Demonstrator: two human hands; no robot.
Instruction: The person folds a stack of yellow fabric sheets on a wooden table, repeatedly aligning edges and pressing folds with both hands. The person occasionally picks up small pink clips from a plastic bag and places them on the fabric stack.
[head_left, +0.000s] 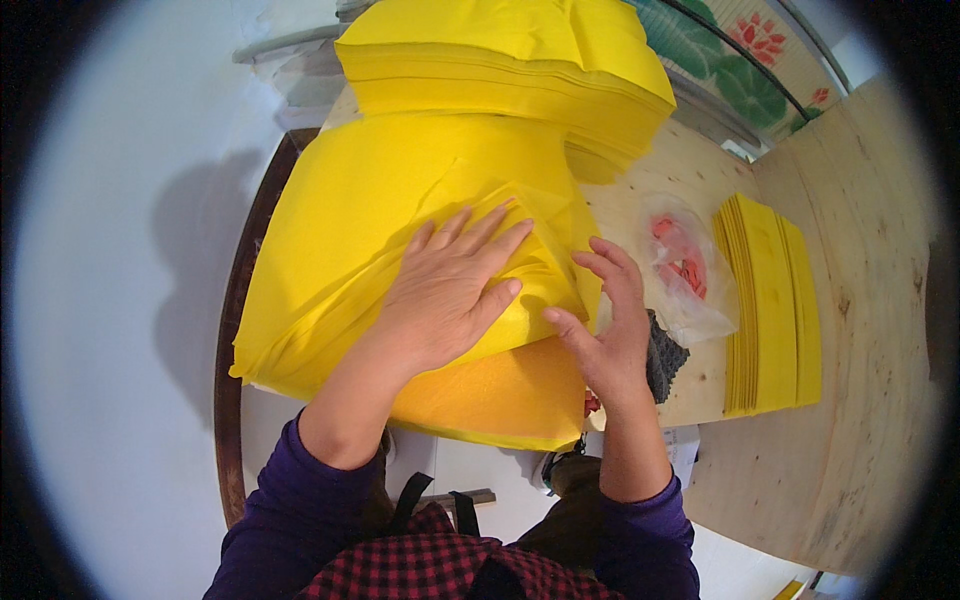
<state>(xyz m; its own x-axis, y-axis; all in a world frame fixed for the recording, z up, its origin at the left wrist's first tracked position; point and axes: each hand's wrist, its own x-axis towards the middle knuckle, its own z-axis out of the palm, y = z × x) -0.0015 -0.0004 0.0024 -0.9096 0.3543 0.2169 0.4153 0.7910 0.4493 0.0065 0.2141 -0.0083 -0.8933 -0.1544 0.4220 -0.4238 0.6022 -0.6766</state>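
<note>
A large yellow cloth sheet (370, 190) is spread over the work table, its near right part wrinkled and partly folded. My left hand (450, 275) lies flat on it, fingers stretched out and apart. My right hand (610, 325) is beside the sheet's right edge, thumb and fingers spread, with nothing in it; whether it touches the cloth I cannot tell. Below my left hand an orange-yellow piece (500, 395) shows from under the sheet, down to the table's near edge. What lies beneath the sheet is hidden.
At the back stands a thick stack of yellow cloth (500, 75). To the right are a clear plastic bag (690, 265) with red pieces inside, a dark textured scrap (664, 358) and a pile of folded yellow cloth (770, 305). A wooden panel (850, 330) rises at the right.
</note>
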